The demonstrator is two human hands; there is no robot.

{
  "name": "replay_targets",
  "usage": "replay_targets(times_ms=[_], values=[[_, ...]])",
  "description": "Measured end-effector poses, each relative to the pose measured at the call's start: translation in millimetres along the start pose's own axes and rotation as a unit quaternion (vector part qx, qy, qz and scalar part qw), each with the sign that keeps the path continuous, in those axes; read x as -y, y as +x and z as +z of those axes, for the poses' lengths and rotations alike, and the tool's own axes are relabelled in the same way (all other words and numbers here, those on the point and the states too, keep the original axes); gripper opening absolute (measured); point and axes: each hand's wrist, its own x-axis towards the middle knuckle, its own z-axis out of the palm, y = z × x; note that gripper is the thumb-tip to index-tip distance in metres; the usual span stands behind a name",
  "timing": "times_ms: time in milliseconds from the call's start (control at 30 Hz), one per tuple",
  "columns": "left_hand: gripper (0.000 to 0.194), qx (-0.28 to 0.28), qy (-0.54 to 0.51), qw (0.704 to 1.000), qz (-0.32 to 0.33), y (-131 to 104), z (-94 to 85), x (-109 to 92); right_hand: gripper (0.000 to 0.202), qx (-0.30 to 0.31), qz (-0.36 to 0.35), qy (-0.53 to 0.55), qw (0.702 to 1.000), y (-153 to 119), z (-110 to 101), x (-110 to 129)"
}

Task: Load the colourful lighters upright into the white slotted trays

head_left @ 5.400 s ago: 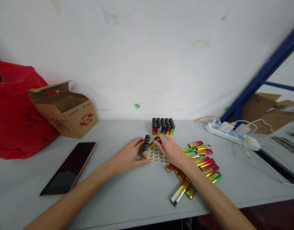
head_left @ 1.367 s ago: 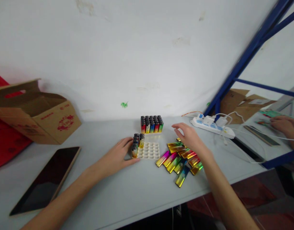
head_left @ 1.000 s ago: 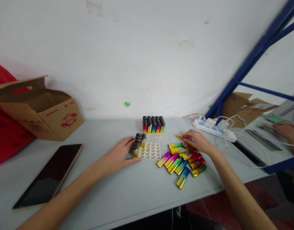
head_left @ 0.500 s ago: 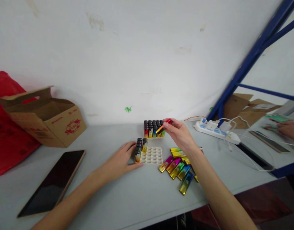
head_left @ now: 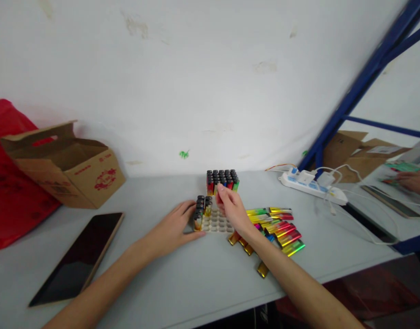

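Note:
A white tray [head_left: 215,225] with round-cornered slots lies on the table, with several black-topped lighters [head_left: 198,214] standing upright at its left side. My left hand [head_left: 175,223] is curved round that left side, thumb along the front corner and fingers behind, steadying the tray. Over the tray's back middle, my right hand [head_left: 230,204] is closed in a pinch; the lighter it carried is mostly hidden by the hand. Behind stands a block of lighters [head_left: 223,176] packed upright. Loose shiny lighters [head_left: 288,235] in gold, red and green lie in a pile under and beside my right forearm.
A dark tablet [head_left: 78,258] lies at left, before an open cardboard box [head_left: 90,176] and a red bag [head_left: 11,183]. A power strip [head_left: 312,188] with cables sits at right beside a blue metal frame [head_left: 350,98]. Another person's hand [head_left: 413,181] shows at far right.
My right hand has moved left and down, from beside the rear block to over the tray, and the red-and-gold lighter has gone out of sight. My left hand stays at the tray.

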Motion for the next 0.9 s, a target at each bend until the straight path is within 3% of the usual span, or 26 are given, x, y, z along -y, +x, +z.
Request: replay_targets(times_ms=[167, 333, 500, 700, 900], values=[[0.084, 0.0, 0.01, 1.0, 0.001, 1.4, 0.4, -0.6, 0.093, 0.017, 0.113, 0.072, 0.991, -4.4, 3.2, 3.1], [0.083, -0.002, 0.001, 1.0, -0.001, 1.0, -1.1, -1.0, 0.076, 0.016, 0.118, 0.065, 0.991, -6.9, 4.1, 3.4], [0.084, 0.0, -0.002, 1.0, -0.005, 0.4, -3.2, -1.5, 0.091, -0.016, 0.109, 0.071, 0.991, -4.8, 0.3, 4.0], [0.085, 0.011, -0.005, 1.0, -0.008, 1.0, -4.4, -3.0, 0.092, -0.022, -0.004, 0.006, 1.0, -8.3, -16.8, 8.5], [0.082, 0.012, -0.003, 1.0, -0.01, 1.3, -4.4, -7.0, 0.045, 0.003, -0.219, -0.185, 0.958, -13.9, -32.8, 10.3]])
